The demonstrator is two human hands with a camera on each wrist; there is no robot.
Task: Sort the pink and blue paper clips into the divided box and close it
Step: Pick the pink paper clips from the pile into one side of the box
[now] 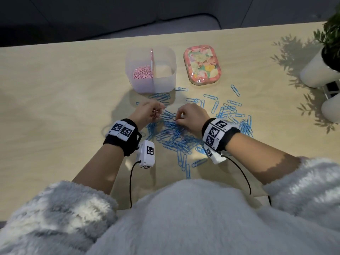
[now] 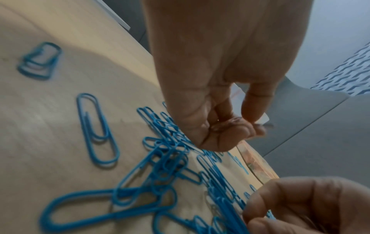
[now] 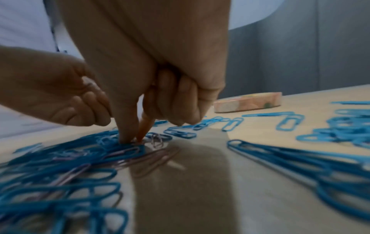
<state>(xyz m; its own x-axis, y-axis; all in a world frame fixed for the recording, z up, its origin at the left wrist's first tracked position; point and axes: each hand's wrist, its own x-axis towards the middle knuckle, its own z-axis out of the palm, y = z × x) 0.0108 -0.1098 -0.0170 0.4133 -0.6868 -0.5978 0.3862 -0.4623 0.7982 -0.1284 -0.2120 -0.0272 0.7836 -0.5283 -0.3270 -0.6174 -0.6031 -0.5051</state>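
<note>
The translucent divided box (image 1: pixel 165 78) stands open at the back, with pink clips (image 1: pixel 142 73) heaped in its left compartment. Its floral lid (image 1: pixel 202 65) lies flat to the right, also seen as the lid (image 3: pixel 248 103). Blue paper clips (image 1: pixel 174 135) are strewn in front of the box, with a few pink ones (image 3: pixel 152 158) among them. My left hand (image 1: pixel 156 112) hovers over the pile's left side, fingers curled round some pink clips (image 2: pixel 222 126). My right hand (image 3: pixel 134 140) pinches down into the pile with thumb and forefinger; the colour of the clip there is hidden.
Two white plant pots (image 1: pixel 320 70) stand at the right edge of the table, leaves overhanging. Loose blue clips (image 1: pixel 235 90) reach out toward them. Black cables (image 1: pixel 242 173) run from both wrist cameras back to my body. Bare tabletop (image 1: pixel 64 107) lies to the left.
</note>
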